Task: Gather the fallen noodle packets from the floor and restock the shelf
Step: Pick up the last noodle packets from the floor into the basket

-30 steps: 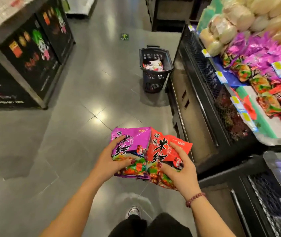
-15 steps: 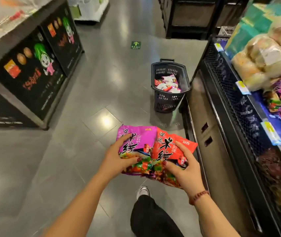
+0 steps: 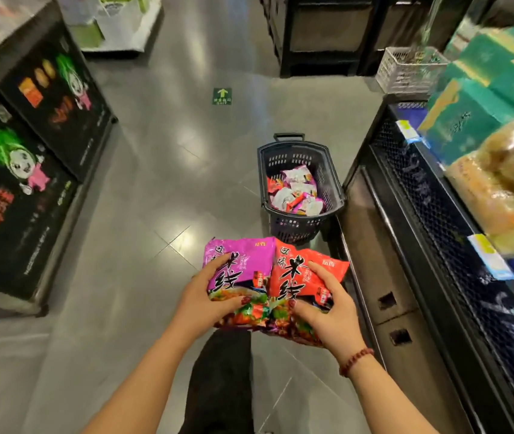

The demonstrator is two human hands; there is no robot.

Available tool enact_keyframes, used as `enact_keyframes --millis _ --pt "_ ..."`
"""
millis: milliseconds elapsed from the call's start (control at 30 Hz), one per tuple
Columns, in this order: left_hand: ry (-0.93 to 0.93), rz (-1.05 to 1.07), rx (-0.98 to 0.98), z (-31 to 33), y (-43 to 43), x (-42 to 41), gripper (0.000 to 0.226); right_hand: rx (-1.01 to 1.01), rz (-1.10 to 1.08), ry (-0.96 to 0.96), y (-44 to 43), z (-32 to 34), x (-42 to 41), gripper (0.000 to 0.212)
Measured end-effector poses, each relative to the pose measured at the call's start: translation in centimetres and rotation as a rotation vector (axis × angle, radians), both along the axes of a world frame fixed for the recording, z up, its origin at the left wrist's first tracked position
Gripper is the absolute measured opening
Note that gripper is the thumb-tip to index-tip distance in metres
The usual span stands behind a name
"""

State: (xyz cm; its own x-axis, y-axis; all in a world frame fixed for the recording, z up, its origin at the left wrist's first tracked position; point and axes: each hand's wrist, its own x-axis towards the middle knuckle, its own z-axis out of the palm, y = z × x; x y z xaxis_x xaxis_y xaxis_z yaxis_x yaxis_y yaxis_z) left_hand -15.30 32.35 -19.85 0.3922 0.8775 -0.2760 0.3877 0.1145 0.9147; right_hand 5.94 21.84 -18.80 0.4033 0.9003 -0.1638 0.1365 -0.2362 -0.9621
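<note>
Both forearms are reaching forward and converging above the floor (image 3: 142,214). Left hand (image 3: 207,297) is gripping the purple noodle packet (image 3: 243,261), thumb and forefinger curling over its face. Right hand (image 3: 327,314), beaded bracelet (image 3: 355,360) at the wrist, is clutching the red noodle packet (image 3: 307,270), fingers spreading across the front. The two packets are lying side by side, edges touching. Ahead, a dark basket (image 3: 293,227) is standing against the shelf (image 3: 406,198) base, holding more packets (image 3: 296,192).
</note>
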Motion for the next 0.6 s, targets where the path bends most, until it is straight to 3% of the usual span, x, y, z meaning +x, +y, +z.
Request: enact_keyframes --millis 333,600 --pt "-0.005 -0.133 -0.052 -0.7 23.0 6.6 0.073 -0.029 -0.204 0.026 19.7 -0.6 4.5 0.065" --pt "0.003 -0.183 -0.154 -2.7 34.0 14.0 0.072 -0.121 -0.264 0.095 29.9 -2.6 10.9 0.063"
